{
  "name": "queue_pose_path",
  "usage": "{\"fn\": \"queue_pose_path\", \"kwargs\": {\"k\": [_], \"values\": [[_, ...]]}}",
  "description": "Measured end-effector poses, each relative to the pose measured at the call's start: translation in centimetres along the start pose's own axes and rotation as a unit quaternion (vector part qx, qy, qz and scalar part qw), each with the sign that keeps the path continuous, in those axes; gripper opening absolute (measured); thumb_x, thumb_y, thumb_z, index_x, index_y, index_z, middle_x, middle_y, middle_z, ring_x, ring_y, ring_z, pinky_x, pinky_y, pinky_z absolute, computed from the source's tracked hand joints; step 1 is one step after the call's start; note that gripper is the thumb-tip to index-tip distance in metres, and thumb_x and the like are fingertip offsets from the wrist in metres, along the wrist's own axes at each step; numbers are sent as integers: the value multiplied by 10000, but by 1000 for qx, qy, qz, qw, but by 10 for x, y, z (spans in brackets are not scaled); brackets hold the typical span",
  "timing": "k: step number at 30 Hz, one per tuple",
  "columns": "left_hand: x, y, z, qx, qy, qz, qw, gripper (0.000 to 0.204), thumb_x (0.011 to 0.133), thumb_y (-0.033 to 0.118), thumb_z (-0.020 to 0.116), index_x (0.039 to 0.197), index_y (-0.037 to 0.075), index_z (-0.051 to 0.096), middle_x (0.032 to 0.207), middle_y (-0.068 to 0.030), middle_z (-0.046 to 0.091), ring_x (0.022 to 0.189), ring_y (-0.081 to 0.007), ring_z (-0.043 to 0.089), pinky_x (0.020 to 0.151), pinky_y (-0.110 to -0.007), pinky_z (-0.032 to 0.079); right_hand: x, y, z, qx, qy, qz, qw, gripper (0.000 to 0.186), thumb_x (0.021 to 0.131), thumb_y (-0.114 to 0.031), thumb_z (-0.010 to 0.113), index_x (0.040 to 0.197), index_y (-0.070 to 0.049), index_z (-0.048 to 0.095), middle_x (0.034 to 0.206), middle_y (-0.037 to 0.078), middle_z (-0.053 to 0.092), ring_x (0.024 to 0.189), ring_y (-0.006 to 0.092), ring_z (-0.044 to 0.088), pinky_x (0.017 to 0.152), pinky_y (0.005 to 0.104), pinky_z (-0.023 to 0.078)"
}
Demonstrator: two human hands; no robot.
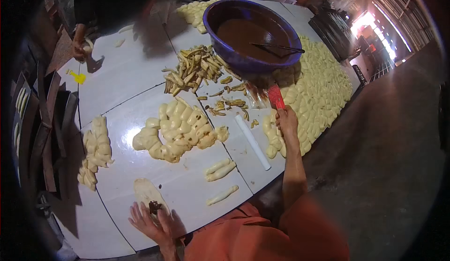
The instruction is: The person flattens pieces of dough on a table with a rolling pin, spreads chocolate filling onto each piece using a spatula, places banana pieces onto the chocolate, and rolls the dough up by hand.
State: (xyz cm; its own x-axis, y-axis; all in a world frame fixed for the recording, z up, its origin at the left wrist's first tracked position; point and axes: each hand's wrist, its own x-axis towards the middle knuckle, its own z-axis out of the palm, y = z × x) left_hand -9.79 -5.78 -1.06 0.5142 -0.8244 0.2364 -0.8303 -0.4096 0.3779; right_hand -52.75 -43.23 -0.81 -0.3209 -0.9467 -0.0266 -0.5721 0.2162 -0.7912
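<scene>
My left hand (152,221), fingers spread, rests at the lower end of a flattened oval of dough (146,190). A dab of dark brown filling (154,207) lies on that dough beside my fingers. My right hand (287,120) grips a red scraper (275,96), its blade by a brown-smeared clear plastic sheet (257,97). A white rolling pin (253,142) lies just left of my right forearm. Between my hands are three rolled dough pieces (221,195). A cluster of dough balls (180,130) sits farther in on the table.
A purple basin (220,50) of brown filling, with a dark-handled utensil (281,48), stands at the back. Yellowish strips (197,69) are heaped beside it. Many dough balls (318,92) cover the right side. Another person's hand (80,45) holds dough at the far left, near metal trays (44,115).
</scene>
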Motion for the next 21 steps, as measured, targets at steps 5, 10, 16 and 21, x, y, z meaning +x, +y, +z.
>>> {"fn": "queue_pose_path", "kwargs": {"k": [5, 10, 16, 21], "values": [[116, 135, 30, -253, -60, 155, 953, 330, 899, 150, 762, 1202, 29, 710, 1093, -186, 707, 1012, -384, 663, 896, -471, 495, -11, -18, 22, -39, -16, 68, 997, 277, 1050, -299, 558, 1079, -36, 640, 805, 68, 680, 610, 174, 649, 566, 347, 512], [201, 274, 129, -271, -116, 248, 923, 320, 941, 316, 733, 1078, 28, 752, 980, -173, 736, 873, -364, 715, 772, -466, 552, 6, -13, 23, -185, 4, 77, 980, 406, 1064, -414, 494, 1150, -50, 653, 985, 191, 758, 910, 390, 738, 843, 532, 543], [241, 345, 209, -97, -117, 218, 964, 427, 900, 478, 740, 963, 56, 750, 858, -197, 734, 803, -412, 719, 727, -520, 544, -3, -49, 34, -286, 55, -27, 956, 281, 1050, -281, 572, 1107, -12, 628, 975, 247, 729, 899, 474, 719, 777, 565, 559], [245, 368, 210, -208, -184, 176, 945, 397, 902, 429, 732, 1003, 46, 743, 907, -196, 758, 867, -401, 738, 781, -522, 554, 6, -36, 30, -232, 36, -2, 972, 320, 1045, -295, 574, 1078, 19, 625, 984, 287, 721, 920, 481, 714, 800, 572, 543]]}}
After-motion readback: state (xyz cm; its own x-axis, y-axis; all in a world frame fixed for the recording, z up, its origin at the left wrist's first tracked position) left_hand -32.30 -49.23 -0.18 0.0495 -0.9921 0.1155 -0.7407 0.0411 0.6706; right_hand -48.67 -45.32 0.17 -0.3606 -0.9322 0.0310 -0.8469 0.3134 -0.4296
